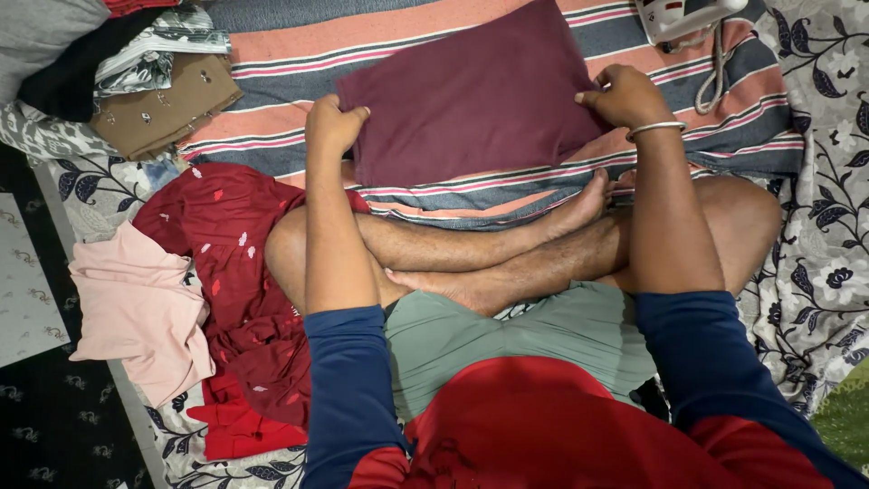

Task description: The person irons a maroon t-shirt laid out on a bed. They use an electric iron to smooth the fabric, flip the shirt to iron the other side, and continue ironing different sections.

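Observation:
A folded maroon cloth (pixel 466 91) lies flat on a striped blanket (pixel 272 45) in front of my crossed legs. My left hand (pixel 332 123) pinches the cloth's near left corner. My right hand (pixel 625 94), with a silver bangle on the wrist, grips the cloth's right edge. Both arms reach forward over my knees.
A white iron (pixel 681 15) with its cord sits at the blanket's far right. A red dress (pixel 231 272) and a pink garment (pixel 136 308) lie crumpled at my left. Folded clothes, a brown one (pixel 163 109) among them, are stacked at the far left. A floral sheet (pixel 824 226) covers the right side.

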